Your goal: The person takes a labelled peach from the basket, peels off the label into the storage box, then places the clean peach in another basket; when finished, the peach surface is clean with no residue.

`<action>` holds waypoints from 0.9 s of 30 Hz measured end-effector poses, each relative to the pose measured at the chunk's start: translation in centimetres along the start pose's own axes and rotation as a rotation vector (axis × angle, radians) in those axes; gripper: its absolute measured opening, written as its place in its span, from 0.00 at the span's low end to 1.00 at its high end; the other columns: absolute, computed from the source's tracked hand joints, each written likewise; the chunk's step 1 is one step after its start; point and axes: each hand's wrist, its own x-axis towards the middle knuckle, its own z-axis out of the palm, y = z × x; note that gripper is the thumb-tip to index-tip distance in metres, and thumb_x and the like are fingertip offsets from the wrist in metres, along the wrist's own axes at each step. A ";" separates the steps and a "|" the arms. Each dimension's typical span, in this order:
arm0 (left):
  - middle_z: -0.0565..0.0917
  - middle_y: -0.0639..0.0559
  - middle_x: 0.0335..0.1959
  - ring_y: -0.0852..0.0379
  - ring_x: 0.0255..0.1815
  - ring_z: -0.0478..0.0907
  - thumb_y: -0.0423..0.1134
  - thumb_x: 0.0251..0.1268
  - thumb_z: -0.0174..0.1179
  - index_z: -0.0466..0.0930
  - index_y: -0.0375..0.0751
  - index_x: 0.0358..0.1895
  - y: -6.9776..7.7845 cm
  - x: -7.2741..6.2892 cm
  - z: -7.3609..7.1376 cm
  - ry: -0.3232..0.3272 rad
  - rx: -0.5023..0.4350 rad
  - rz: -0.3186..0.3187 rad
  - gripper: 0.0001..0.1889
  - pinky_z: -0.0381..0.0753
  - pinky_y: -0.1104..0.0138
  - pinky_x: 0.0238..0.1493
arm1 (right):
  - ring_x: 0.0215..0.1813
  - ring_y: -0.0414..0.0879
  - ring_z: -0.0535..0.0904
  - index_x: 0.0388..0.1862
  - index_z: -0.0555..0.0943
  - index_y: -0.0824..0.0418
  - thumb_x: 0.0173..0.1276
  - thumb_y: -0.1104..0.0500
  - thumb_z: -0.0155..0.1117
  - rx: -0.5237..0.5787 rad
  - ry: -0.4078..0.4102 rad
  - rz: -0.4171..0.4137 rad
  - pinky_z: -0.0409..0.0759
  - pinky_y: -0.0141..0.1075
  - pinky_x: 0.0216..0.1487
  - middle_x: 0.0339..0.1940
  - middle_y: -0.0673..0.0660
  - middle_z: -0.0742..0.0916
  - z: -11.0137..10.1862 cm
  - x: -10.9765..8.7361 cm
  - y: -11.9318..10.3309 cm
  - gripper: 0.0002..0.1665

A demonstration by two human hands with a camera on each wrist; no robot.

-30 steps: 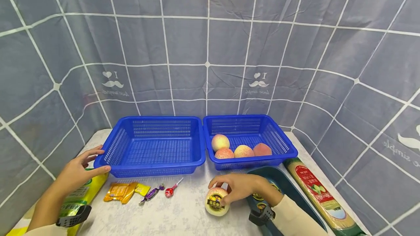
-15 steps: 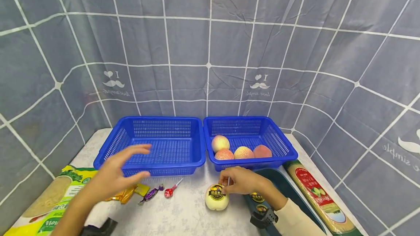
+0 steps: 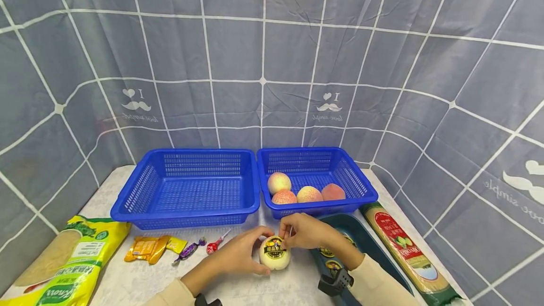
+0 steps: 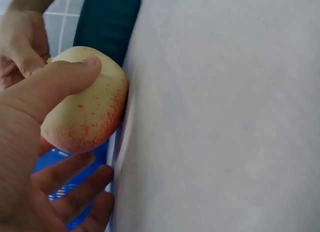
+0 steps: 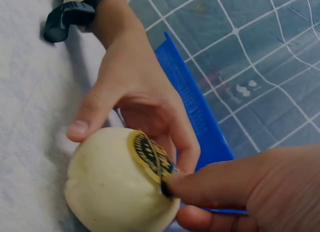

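Note:
A pale yellow peach [image 3: 274, 262] with red speckles sits low over the white cloth, in front of the baskets. On it is a black-and-gold sticker [image 5: 145, 154], creased and raised at one edge in the right wrist view. My left hand [image 3: 238, 252] holds the peach from the left; the left wrist view shows the thumb across it and other fingers beyond. From the right, my right hand [image 3: 308, 231] pinches the sticker's edge between thumb and forefinger. Beneath the right forearm lies a dark teal tray [image 3: 384, 254] with similar round labels [image 3: 333, 267].
A blue basket [image 3: 184, 217] stands back left. Several peaches [image 3: 309, 194] lie in the blue basket [image 3: 323, 210] beside it. Wrapped candies [image 3: 146, 248], a lollipop [image 3: 212, 247] and a yellow Knorr bag [image 3: 85, 259] are at left; a long red-labelled pasta packet [image 3: 408, 249] is at right.
My left hand has left the left basket's rim and come right to hold the peach. My right hand has shifted from gripping the peach to pinching its sticker.

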 end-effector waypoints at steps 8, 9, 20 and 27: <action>0.79 0.59 0.56 0.61 0.48 0.79 0.46 0.46 0.81 0.72 0.53 0.63 -0.6 0.3 0.6 0.029 -0.076 0.060 0.38 0.80 0.63 0.51 | 0.24 0.37 0.70 0.27 0.80 0.55 0.68 0.66 0.67 0.010 0.060 0.063 0.66 0.30 0.23 0.22 0.44 0.78 0.6 0.1 -0.6 0.10; 0.79 0.60 0.56 0.61 0.48 0.79 0.45 0.45 0.81 0.72 0.53 0.63 -0.5 0.3 0.6 0.032 -0.073 0.061 0.38 0.80 0.63 0.51 | 0.23 0.36 0.69 0.27 0.79 0.54 0.67 0.66 0.66 0.008 0.060 0.068 0.66 0.30 0.23 0.21 0.44 0.77 0.7 0.1 -0.6 0.10; 0.79 0.62 0.56 0.61 0.49 0.81 0.45 0.46 0.79 0.71 0.57 0.63 -0.6 0.0 0.8 0.051 -0.045 -0.002 0.38 0.80 0.61 0.50 | 0.29 0.35 0.73 0.32 0.81 0.53 0.72 0.65 0.64 0.027 0.048 -0.139 0.74 0.29 0.29 0.27 0.42 0.80 -4.3 -4.8 -1.0 0.08; 0.79 0.60 0.58 0.60 0.50 0.80 0.46 0.47 0.80 0.71 0.55 0.64 -0.9 0.0 0.6 0.019 -0.102 -0.013 0.38 0.79 0.59 0.51 | 0.25 0.33 0.69 0.29 0.81 0.58 0.69 0.67 0.65 -0.045 0.046 0.036 0.68 0.29 0.25 0.24 0.42 0.78 -6.6 -11.0 3.3 0.09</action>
